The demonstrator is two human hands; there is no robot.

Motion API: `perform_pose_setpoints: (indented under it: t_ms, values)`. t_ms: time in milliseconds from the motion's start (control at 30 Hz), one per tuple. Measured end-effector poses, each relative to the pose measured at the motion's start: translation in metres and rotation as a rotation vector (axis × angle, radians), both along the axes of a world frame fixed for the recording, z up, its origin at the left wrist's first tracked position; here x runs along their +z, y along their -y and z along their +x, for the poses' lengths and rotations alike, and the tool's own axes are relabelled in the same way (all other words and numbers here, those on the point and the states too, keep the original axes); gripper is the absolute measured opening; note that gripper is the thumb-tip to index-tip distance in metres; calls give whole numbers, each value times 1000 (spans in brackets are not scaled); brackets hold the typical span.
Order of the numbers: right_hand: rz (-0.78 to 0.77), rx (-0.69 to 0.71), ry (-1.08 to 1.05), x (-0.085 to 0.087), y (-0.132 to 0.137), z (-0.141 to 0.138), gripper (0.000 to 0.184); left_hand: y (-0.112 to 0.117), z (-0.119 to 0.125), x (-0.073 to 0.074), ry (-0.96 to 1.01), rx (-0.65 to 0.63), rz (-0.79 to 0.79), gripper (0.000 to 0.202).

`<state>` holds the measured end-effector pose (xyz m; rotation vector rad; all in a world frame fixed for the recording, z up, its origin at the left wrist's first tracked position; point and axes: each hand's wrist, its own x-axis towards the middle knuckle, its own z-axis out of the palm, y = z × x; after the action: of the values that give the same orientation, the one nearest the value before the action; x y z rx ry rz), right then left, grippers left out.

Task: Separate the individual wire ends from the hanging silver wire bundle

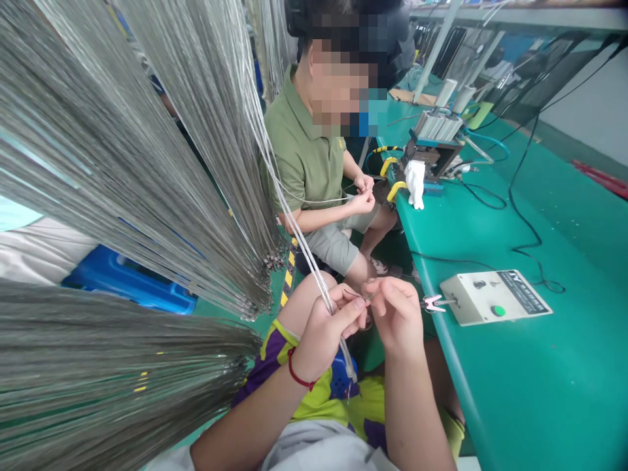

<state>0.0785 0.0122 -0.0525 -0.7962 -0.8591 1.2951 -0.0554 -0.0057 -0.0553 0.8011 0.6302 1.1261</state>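
Several thin silvery cables (pixel 305 252) run down from the upper left into my left hand (pixel 330 327), which is closed around them. Their cut ends (pixel 349 369) hang below that palm, with fine wires showing at the tips. Between the thumb and finger of the same hand is a thin dark wire end (pixel 354 294). My right hand (pixel 396 311) is raised close beside it, its thumb and finger pinched at the pale strands of that wire end. Both hands are above my lap, left of the table edge.
Dense bundles of hanging cables (pixel 186 163) fill the left side. A co-worker (pixel 314 150) sits ahead, holding a cable. On the green table (pixel 520 379) stand a control box (pixel 495 297) with a green button, a clip (pixel 434 303) at its side, and a pneumatic press (pixel 434 147).
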Motion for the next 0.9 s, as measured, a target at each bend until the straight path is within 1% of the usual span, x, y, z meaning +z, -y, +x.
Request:
perform_pose_setpoints:
  t_ms: [167,267,333,467,567,633,667,733,800,833,867,900]
  values:
    - [-27,-3,-28,3,1,-1,27,-1,1,1,-23,12,-10,28]
    - [-14,-9,23,1,3,-2,36,-3,1,1,-47,42,-17,28]
    - [-3,22,121,-2,7,-4,38,-5,0,2,-75,87,21,25]
    - [50,126,392,-12,15,-9,37,-12,-6,5,-208,206,171,15]
    - [92,102,521,-14,13,-13,36,-19,-12,8,-299,276,237,14]
    - [147,77,625,-7,8,-15,33,-24,-17,10,-353,364,297,13]
    - [182,88,673,-1,6,-17,30,-27,-20,12,-375,411,323,14]
    - [248,160,732,14,3,-21,23,-31,-25,17,-381,476,331,16]
    - [290,236,749,32,1,-25,19,-33,-29,23,-326,493,309,17]
    - [303,247,753,41,0,-26,17,-34,-30,26,-297,511,301,17]
    - [305,227,753,51,-2,-25,15,-34,-30,29,-279,547,296,18]
    - [300,175,758,63,-5,-22,14,-34,-30,31,-269,584,290,19]
